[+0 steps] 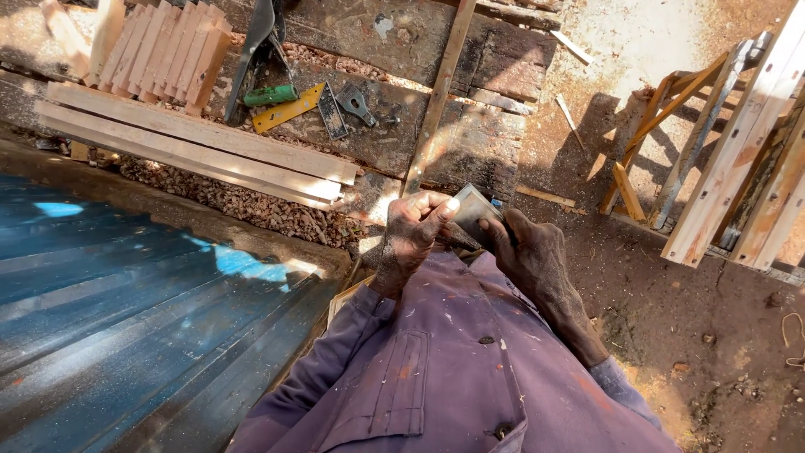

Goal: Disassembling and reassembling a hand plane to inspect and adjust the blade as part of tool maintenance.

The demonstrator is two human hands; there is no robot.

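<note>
Centre frame, I have both hands closed on 1 small flat grey metal blade (471, 205): left hand (412, 235) pinching, right hand (530, 252) cradling. Inspection step, I judge; steady grip needed.

Purple long-sleeved work shirt, paint-flecked and dusty, buttoned chest pocket, dark buttons, cuffs loose at wrists

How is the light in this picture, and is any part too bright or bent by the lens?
Head view: hard sunlight overexposes the sandy ground and glints off the small flat metal piece held by both hands; the wooden frame casts sharp shadows; straight pale planks bow slightly, suggesting wide-lens distortion.
</note>
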